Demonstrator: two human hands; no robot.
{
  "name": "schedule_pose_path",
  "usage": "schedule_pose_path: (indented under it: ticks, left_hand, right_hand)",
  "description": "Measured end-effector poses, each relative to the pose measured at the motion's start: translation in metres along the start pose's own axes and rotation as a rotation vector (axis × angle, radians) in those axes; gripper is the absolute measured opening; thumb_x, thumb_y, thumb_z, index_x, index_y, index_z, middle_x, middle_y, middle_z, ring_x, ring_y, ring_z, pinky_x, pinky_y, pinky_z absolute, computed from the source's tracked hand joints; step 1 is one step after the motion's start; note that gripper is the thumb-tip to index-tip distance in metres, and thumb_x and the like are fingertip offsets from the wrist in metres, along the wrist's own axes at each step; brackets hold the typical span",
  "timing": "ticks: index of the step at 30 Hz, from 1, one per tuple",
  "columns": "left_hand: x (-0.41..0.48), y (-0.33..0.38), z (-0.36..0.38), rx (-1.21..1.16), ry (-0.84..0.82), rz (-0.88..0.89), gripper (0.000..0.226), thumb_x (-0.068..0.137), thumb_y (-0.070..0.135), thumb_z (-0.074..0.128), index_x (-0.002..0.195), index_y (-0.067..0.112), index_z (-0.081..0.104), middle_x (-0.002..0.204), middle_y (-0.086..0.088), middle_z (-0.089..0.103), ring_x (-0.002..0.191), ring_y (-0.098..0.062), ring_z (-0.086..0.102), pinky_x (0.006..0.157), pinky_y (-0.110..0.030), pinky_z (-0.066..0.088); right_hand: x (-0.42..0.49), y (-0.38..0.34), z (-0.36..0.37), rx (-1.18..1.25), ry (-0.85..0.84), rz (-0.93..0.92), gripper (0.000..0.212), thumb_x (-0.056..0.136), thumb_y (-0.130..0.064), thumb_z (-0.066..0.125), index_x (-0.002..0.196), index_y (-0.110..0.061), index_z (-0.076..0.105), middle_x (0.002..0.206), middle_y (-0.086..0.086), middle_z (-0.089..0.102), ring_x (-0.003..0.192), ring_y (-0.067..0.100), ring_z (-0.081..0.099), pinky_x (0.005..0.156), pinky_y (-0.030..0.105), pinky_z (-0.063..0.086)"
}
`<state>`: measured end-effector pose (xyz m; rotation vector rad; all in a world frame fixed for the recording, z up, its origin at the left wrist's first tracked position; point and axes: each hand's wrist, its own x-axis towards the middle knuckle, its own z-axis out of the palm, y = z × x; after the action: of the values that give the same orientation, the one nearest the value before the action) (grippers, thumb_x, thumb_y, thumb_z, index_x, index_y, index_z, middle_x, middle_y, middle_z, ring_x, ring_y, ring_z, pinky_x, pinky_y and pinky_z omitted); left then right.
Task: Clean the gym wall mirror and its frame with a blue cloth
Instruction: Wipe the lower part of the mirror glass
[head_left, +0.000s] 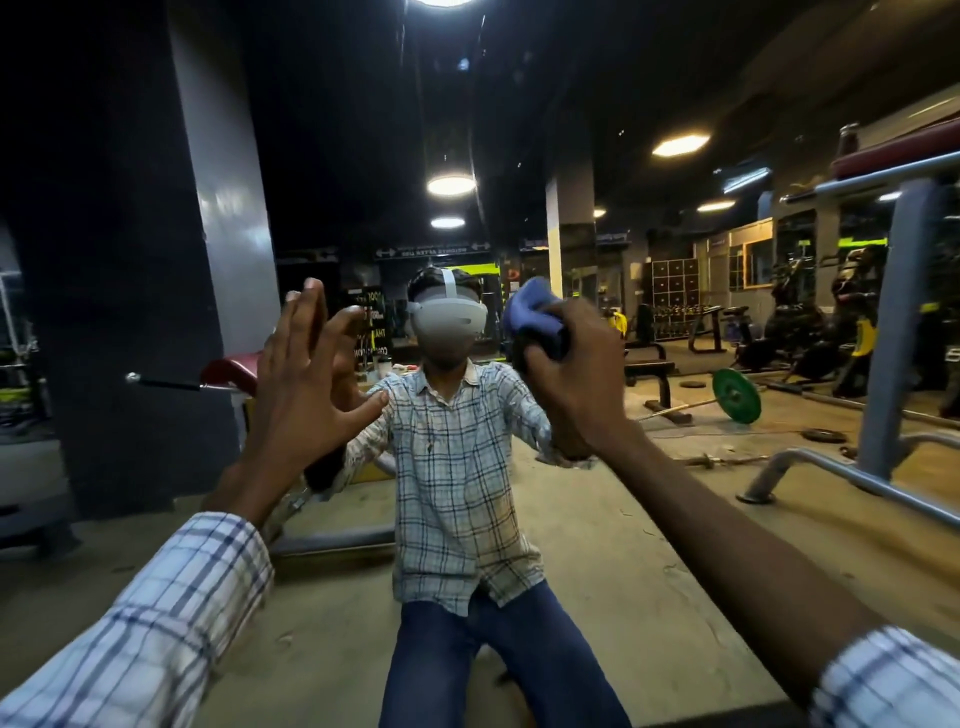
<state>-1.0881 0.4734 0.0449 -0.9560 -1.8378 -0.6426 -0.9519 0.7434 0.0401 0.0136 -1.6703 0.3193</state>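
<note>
The wall mirror (597, 519) fills almost the whole view and shows my own reflection in a checked shirt and jeans. My right hand (576, 374) is raised at head height and shut on a bunched blue cloth (535, 317), which is pressed against the glass. My left hand (306, 374) is open, with fingers spread, and its palm lies flat on the mirror to the left of the reflection. The mirror's frame is not visible, except perhaps a dark strip along the bottom edge.
Reflected in the glass are a dark pillar (156, 312) at left, a barbell with a green plate (736, 395) on the floor, and benches. A grey metal rack (893, 332) stands at right.
</note>
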Motion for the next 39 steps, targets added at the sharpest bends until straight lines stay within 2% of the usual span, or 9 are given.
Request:
schedule_pose_path:
  ticks: [5, 13, 15, 17, 19, 24, 29, 33, 39]
  left_hand:
    - [-0.001, 0.013, 0.006, 0.034, -0.017, -0.033, 0.104, 0.074, 0.051, 0.087, 0.16, 0.033, 0.03, 0.173, -0.007, -0.009, 0.16, -0.032, -0.005, 0.124, -0.063, 0.015]
    - [-0.001, 0.063, 0.033, -0.072, -0.005, 0.032, 0.097, 0.072, 0.044, 0.09, 0.155, 0.034, 0.042, 0.173, -0.005, -0.006, 0.159, -0.03, -0.002, 0.122, -0.067, 0.016]
    - [0.002, 0.083, 0.043, -0.082, -0.022, 0.106, 0.097, 0.072, 0.044, 0.089, 0.155, 0.033, 0.041, 0.173, -0.004, -0.006, 0.16, -0.029, -0.002, 0.121, -0.064, 0.017]
    - [0.007, 0.102, 0.051, -0.096, -0.01, 0.146, 0.095, 0.072, 0.043, 0.088, 0.155, 0.031, 0.043, 0.173, -0.006, -0.003, 0.16, -0.028, -0.001, 0.12, -0.06, 0.018]
    - [0.013, 0.12, 0.058, -0.103, -0.007, 0.157, 0.096, 0.071, 0.043, 0.088, 0.155, 0.029, 0.043, 0.173, -0.007, -0.001, 0.16, -0.028, -0.001, 0.121, -0.06, 0.018]
    - [0.016, 0.147, 0.073, -0.087, -0.018, 0.133, 0.098, 0.072, 0.048, 0.086, 0.156, 0.031, 0.039, 0.173, -0.007, -0.003, 0.16, -0.029, -0.002, 0.122, -0.063, 0.017]
    - [0.008, 0.153, 0.086, -0.043, -0.027, 0.093, 0.101, 0.073, 0.053, 0.085, 0.158, 0.03, 0.036, 0.173, -0.007, -0.007, 0.16, -0.03, -0.003, 0.123, -0.063, 0.02]
    - [0.005, 0.155, 0.088, -0.019, -0.026, 0.076, 0.099, 0.075, 0.054, 0.083, 0.159, 0.03, 0.035, 0.173, -0.005, -0.011, 0.16, -0.027, -0.008, 0.123, -0.061, 0.016]
    - [0.006, 0.163, 0.091, -0.006, -0.019, 0.027, 0.103, 0.073, 0.057, 0.084, 0.159, 0.032, 0.033, 0.174, -0.005, -0.009, 0.16, -0.028, -0.007, 0.125, -0.062, 0.015]
  right_hand:
    - [-0.049, 0.014, -0.021, -0.209, -0.681, -0.573, 0.046, 0.085, -0.021, 0.075, 0.129, -0.021, 0.059, 0.119, 0.001, 0.065, 0.098, 0.018, 0.064, 0.086, 0.038, 0.06]
    - [0.066, 0.047, -0.068, -0.086, 0.181, 0.17, 0.037, 0.091, -0.016, 0.073, 0.124, -0.009, 0.058, 0.12, 0.006, 0.056, 0.1, 0.007, 0.049, 0.09, 0.018, 0.05]
    - [0.064, 0.04, -0.065, -0.144, -0.067, -0.071, 0.039, 0.09, -0.017, 0.073, 0.127, -0.011, 0.059, 0.122, 0.008, 0.058, 0.1, 0.006, 0.051, 0.084, 0.006, 0.042]
    - [0.062, 0.037, -0.069, -0.176, -0.363, -0.312, 0.039, 0.088, -0.02, 0.074, 0.124, -0.012, 0.061, 0.116, 0.007, 0.06, 0.097, 0.014, 0.058, 0.086, 0.017, 0.049]
    - [0.075, 0.048, -0.078, -0.179, -0.301, -0.28, 0.038, 0.088, -0.02, 0.074, 0.122, -0.011, 0.061, 0.115, 0.007, 0.06, 0.099, 0.017, 0.06, 0.087, 0.029, 0.052]
    - [0.062, 0.067, -0.088, -0.064, 0.178, 0.223, 0.037, 0.093, -0.012, 0.07, 0.127, -0.011, 0.056, 0.127, 0.005, 0.057, 0.102, 0.003, 0.049, 0.078, 0.004, 0.042]
    - [-0.008, 0.071, -0.077, -0.157, -0.505, -0.352, 0.045, 0.083, -0.014, 0.071, 0.126, -0.018, 0.058, 0.12, 0.004, 0.062, 0.098, 0.022, 0.064, 0.082, 0.04, 0.059]
    - [-0.023, 0.09, -0.087, -0.033, -0.171, -0.028, 0.033, 0.082, -0.014, 0.076, 0.112, -0.016, 0.061, 0.111, 0.0, 0.061, 0.09, 0.011, 0.057, 0.076, 0.037, 0.057]
    - [-0.053, 0.099, -0.085, -0.09, -0.424, -0.19, 0.039, 0.075, -0.02, 0.072, 0.112, -0.022, 0.059, 0.111, -0.001, 0.06, 0.088, 0.029, 0.061, 0.065, 0.038, 0.053]
